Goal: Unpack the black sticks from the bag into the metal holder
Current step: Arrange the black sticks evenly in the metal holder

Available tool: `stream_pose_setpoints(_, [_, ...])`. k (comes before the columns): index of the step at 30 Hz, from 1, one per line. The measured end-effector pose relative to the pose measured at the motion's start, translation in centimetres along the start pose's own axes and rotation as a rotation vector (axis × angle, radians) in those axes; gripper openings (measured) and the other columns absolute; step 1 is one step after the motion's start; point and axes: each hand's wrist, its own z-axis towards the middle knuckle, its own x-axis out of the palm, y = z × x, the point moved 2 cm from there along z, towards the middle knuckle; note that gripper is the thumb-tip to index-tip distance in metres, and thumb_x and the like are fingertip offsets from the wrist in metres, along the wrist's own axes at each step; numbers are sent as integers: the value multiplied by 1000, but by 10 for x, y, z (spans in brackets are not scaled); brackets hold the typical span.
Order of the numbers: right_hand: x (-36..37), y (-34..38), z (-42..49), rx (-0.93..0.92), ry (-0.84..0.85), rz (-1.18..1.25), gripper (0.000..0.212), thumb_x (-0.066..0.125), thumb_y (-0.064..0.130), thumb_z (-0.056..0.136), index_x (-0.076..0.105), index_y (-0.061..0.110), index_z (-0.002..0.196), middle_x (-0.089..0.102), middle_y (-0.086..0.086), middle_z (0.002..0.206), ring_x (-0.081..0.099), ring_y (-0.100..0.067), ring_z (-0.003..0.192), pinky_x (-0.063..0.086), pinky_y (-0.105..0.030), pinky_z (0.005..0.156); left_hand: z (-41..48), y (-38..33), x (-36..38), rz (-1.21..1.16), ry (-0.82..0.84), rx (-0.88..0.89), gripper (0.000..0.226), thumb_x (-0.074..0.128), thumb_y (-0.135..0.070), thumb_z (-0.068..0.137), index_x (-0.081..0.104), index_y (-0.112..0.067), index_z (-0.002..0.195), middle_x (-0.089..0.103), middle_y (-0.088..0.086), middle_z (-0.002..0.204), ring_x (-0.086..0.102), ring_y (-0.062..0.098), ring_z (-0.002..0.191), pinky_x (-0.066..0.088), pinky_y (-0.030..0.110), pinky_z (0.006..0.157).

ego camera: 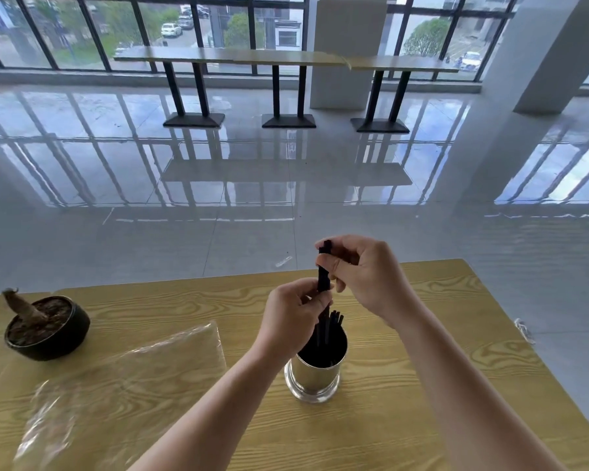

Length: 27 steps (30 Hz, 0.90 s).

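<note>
1. A small bundle of black sticks is held upright above the metal holder, gripped by both hands at once.
2. The left hand is closed around the lower part of the bundle, fingers curled in, just above the holder's mouth.
3. The right hand pinches the upper part of the same bundle between thumb and fingertips; the top ends of the sticks poke out just above its fingers.
4. The metal holder is a shiny cylindrical cup standing upright on the wood-grain tabletop, near the middle of the scene and below both hands.
5. More black sticks already stand inside the holder, their tips rising past its far rim and leaning slightly right.
6. The clear plastic bag lies flat and crumpled on the tabletop to the left of the holder, well apart from it.
7. Further left, toward the far edge of the tabletop, sits a round black pot filled with dark soil and a cut stump tilted to the left.
8. Beyond the tabletop are a glossy tiled floor and, by the windows, a row of long tables.
</note>
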Motion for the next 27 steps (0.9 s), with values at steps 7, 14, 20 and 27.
stream_pose_setpoints(7, [-27,4,-18,-40,-221,79,13,79,24,86,76,36,86,76,4,68,70,-15,51,59,-27,53,-3,0,-18,-52,-21,42,22,78,-16,84,76,-26,104,76,-8,91,64,8,67,51,18,57])
stream_pose_setpoints(14, [-46,-24,-48,42,-341,111,11,83,30,79,80,34,88,79,10,79,74,-11,63,59,-21,56,-29,61,-61,162,-244,-91,16,76,-9,84,76,-23,91,69,-4,71,58,2,61,51,25,61])
stream_pose_setpoints(20, [-4,-60,-56,106,-242,-130,12,81,16,83,79,26,88,72,17,68,66,5,61,47,-10,54,-41,88,-46,288,-184,-167,24,78,-21,84,73,-27,107,70,-6,79,65,7,71,55,25,70])
stream_pose_setpoints(27, [36,-92,-64,201,-110,-378,4,81,21,83,78,20,81,72,13,72,66,-2,67,49,-19,58,-22,79,-31,407,-148,-125,37,77,-34,85,69,-25,121,68,-10,93,63,7,80,53,26,76])
